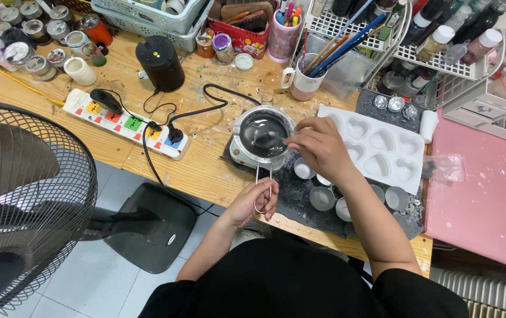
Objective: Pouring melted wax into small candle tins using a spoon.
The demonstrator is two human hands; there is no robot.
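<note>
Pot (263,136) on desk (206,171), just left of heart mould (382,147). L hand (256,200) fingers pinched on wire handle (263,191); R hand (320,147) fingers pinching spoon (267,139) in liquid. Risk: handle tug tips pot, spill w/ power strip (126,123) near, left of pot.

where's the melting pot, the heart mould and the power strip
melting pot (263,134), head view, on its dark liquid
heart mould (382,144), head view, on a middle heart cavity
power strip (124,123), head view, on its white body

Both hands — right hand (317,144), left hand (256,200) — at melting pot (263,136)
</note>
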